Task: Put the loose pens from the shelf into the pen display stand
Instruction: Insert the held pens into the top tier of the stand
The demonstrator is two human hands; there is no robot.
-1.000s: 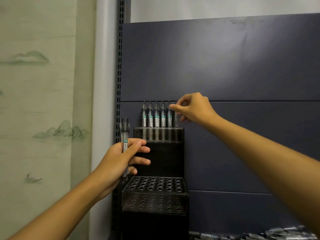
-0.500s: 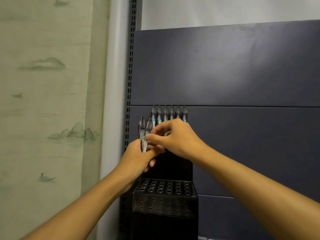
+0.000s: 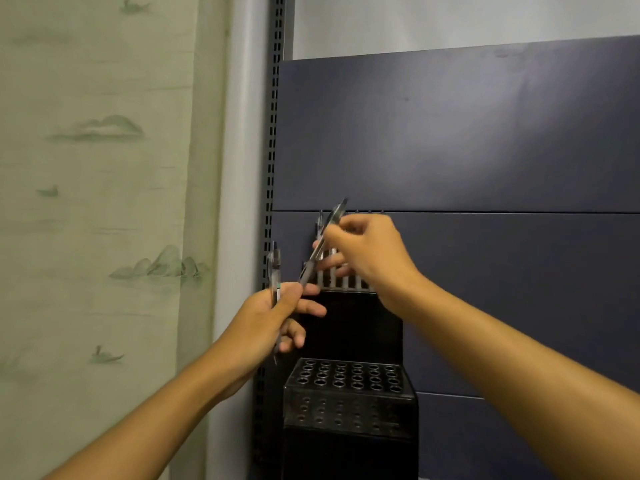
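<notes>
1. The left hand (image 3: 273, 317), at centre left of the frame, is curled round an upright pen (image 3: 275, 271) whose clear top sticks up above the fist
2. The right hand (image 3: 367, 251), just right of centre, pinches a second, tilted pen (image 3: 322, 244) near its upper end; this pen slants from upper right down to lower left, and its lower tip meets the left hand's thumb and forefinger
3. Whether the left hand also grips that tilted pen's tip I cannot tell
4. The black pen display stand (image 3: 349, 403) stands at bottom centre, against the dark blue back panel (image 3: 485, 140); its lower tier shows rows of open round holes
5. On the stand's upper tier, a row of pens (image 3: 346, 280) stands upright, partly hidden behind the right hand
6. A slotted metal upright (image 3: 273, 133) runs down the frame left of the panel, and pale green wallpaper (image 3: 97, 168) with faint hills and boats fills the left side
</notes>
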